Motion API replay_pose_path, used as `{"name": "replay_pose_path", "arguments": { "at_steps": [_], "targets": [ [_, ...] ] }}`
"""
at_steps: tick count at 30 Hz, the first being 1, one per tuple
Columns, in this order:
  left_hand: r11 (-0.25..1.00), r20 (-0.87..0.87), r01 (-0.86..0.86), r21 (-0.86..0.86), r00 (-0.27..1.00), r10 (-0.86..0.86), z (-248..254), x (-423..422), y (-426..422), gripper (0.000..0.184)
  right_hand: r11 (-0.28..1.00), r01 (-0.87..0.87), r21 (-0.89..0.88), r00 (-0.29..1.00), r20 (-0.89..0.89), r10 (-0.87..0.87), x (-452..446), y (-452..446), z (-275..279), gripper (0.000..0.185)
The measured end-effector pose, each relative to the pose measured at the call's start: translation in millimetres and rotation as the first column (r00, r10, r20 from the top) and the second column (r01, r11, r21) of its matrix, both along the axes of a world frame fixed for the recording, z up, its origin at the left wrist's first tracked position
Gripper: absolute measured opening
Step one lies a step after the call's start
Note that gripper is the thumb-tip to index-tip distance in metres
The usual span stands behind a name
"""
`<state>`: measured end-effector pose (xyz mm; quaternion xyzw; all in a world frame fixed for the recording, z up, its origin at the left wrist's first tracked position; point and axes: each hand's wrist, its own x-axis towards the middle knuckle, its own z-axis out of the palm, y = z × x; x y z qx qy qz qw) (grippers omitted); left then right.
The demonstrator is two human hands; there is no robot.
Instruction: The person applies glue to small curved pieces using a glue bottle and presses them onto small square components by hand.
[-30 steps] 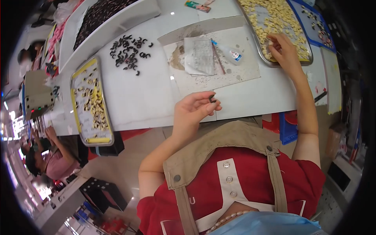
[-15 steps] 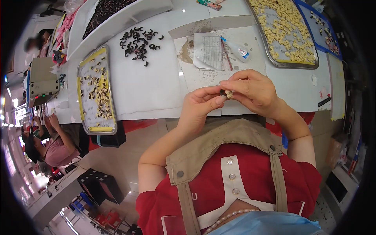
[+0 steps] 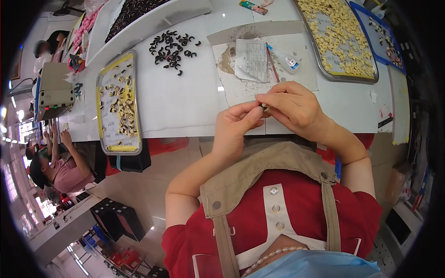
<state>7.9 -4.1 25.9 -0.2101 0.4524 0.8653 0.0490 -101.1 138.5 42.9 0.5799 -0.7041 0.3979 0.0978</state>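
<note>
1. The left hand [image 3: 234, 125] pinched a small dark-and-pale piece [image 3: 264, 107] between thumb and forefinger, close to the table's near edge.
2. The right hand [image 3: 296, 109] met it there, fingertips bunched on the same piece — its fingers hid much of it, so the exact shape could not be told.
3. Just beyond the hands, a stained board [image 3: 236, 95] lay on the white table [image 3: 181, 102], bearing a printed paper [image 3: 252, 55], a slim reddish stick and a bottle [image 3: 287, 62].
4. To the left, dark curved pieces [image 3: 173, 58] lay loosely heaped, between the board and a metal tray [image 3: 123, 149] of dark-and-cream pieces; a white bin [image 3: 153, 30] full of dark ones stood behind.
5. To the right, a second tray [image 3: 354, 79] held many pale pieces — just beside it was a blue-rimmed tray [image 3: 388, 61].
</note>
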Motion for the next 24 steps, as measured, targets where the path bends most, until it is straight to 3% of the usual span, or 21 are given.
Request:
{"name": "replay_pose_path", "arguments": {
  "at_steps": [5,8,14,17,20,24],
  "targets": [
    [0.963,-0.054,0.213,0.165,0.977,-0.207,-5.8,4.5,-7.3,0.027,0.995,-0.099,-0.005,0.968,0.229,0.098,4.4,7.9,1.9,0.033],
    [0.955,-0.134,0.241,0.172,0.966,-0.22,-8.1,8.1,-4.2,0.029,0.994,-0.059,-0.093,0.909,0.407,0.092,7.8,12.0,7.4,0.029],
    [0.961,-0.189,0.169,0.22,0.974,-0.128,-11.6,8.8,8.3,0.029,0.99,-0.141,-0.018,0.792,0.597,0.124,8.5,19.8,3.3,0.021],
    [0.948,-0.276,0.241,0.206,0.944,-0.18,-13.4,10.5,7.0,0.029,0.99,-0.116,-0.078,0.822,0.552,0.14,11.2,16.5,2.1,0.02],
    [0.951,-0.283,0.265,0.162,0.935,-0.212,-17.8,13.4,3.6,0.029,0.975,-0.212,-0.06,0.755,0.624,0.203,11.2,19.8,2.2,0.02],
    [0.943,-0.204,0.321,0.089,0.932,-0.299,-8.9,14.8,-1.8,0.027,0.966,-0.256,-0.026,0.763,0.608,0.219,9.3,22.3,3.2,0.021]
  ]
}}
